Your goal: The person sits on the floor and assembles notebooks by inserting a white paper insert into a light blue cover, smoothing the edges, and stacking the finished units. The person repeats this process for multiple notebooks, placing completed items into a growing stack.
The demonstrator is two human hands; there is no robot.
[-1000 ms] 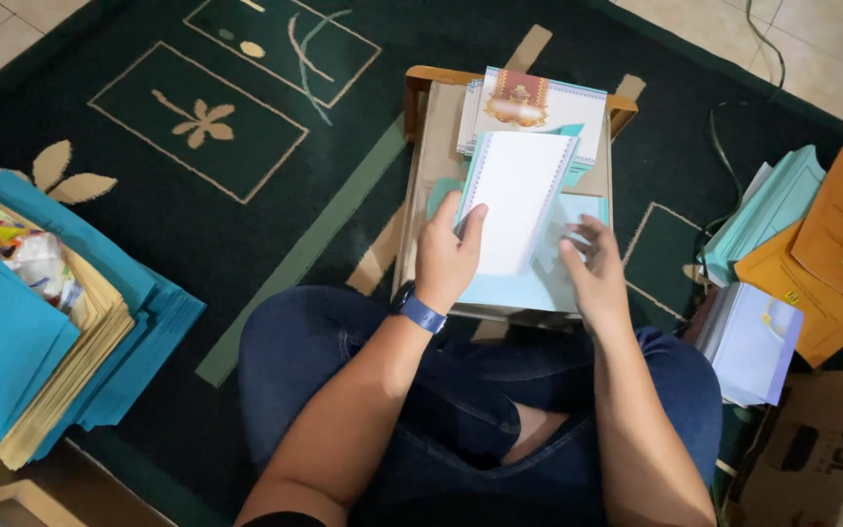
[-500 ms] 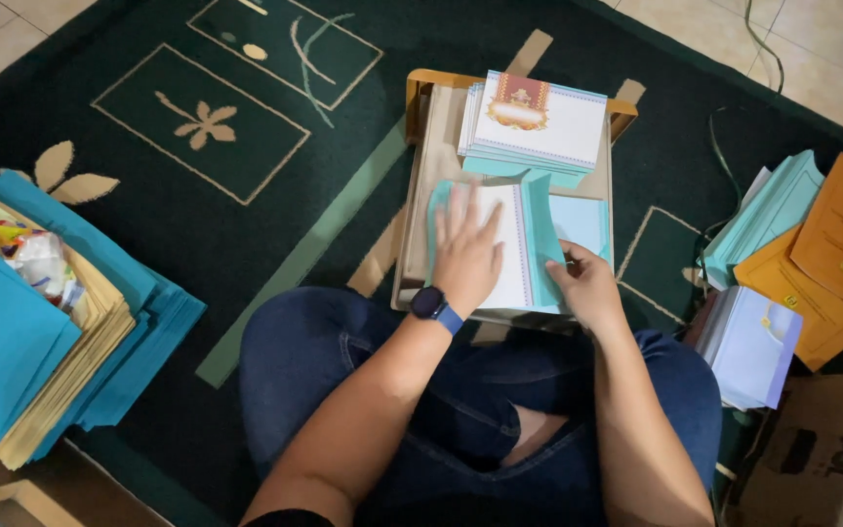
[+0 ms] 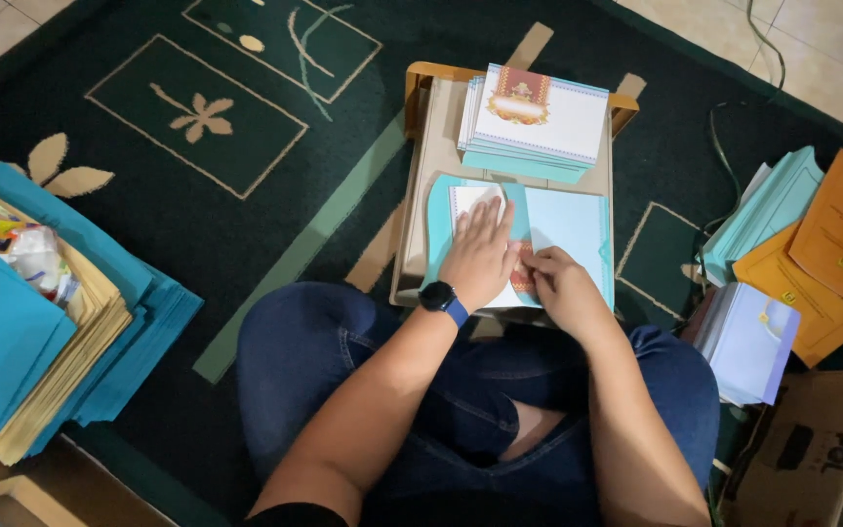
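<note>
Left hand [image 3: 480, 252] flat on white card [image 3: 468, 200], right hand [image 3: 560, 283] pinching its edge, long axis pointing away

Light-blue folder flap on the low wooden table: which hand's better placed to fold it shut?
Probably the right hand: it sits at the light-blue folder flap, while the left hand presses flat on the white card.

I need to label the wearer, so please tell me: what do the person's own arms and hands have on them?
Both forearms are bare. The left hand has a dark watch with a blue strap at its wrist. The right hand wears nothing I can see.
</note>
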